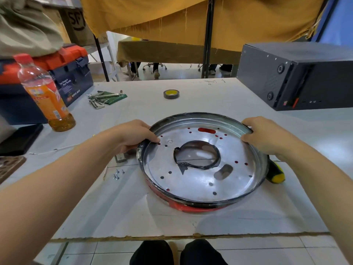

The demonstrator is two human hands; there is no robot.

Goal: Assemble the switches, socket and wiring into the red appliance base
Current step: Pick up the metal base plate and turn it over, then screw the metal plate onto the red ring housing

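**Both hands on the rim of the round base**

The red base [183, 206] lies flat on the white desk [133, 207], its shiny metal plate [193, 180] facing up, with a large taped hole in the middle and small holes scattered round it. The left hand [131, 135] has its grip curled over the rim on the left side, thumb lying on the inner edge and fingers tucked under the outside. The right hand [265, 136] holds the rim on the far right the same way, thumb inside, fingers wrapped over the edge. Between the two grips sits the whole width of the plate.

Just below the left grip, partly hidden under the wrist, a small grey part [120, 157] rests on the desk, and nearer the person lie a few small screws [118, 174]. Below the right grip, tucked against the base, a screwdriver with a black and yellow handle [276, 174] pokes out. Beyond the grips a roll of tape [171, 94] and a bunch of hex keys [103, 98] lie on the desk; off to the left of the left grip stands a bottle of orange drink [45, 94].
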